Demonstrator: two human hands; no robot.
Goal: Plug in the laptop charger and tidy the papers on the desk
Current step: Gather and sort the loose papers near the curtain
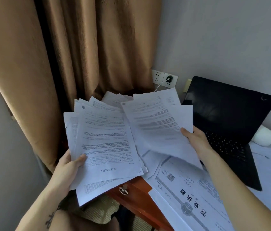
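Holding paper in both hands, partway through the gather. Gripped the stack (104, 144) in the left hand (68, 165), thumb on top, fingers curled beneath, with its pages fanned out toward 12 o'clock. Pinched a few sheets (158, 124) in the right hand (196, 139), thumb over the near edge, long axis running from 5 toward 11 o'clock. Overlapped the stack's right edge with them (touching or just above it, hard to say). Held those sheets at 3 o'clock of the stack, so likely needed only a short swing toward 9 o'clock to merge, then a squaring tap. Left more papers (189, 194) loose on the desk (136, 189) at 5 o'clock, nearer the right hand. Showed the charger (169, 79) seated in the socket (174, 80) at 1 o'clock, laptop (228, 124) open at 3 o'clock.
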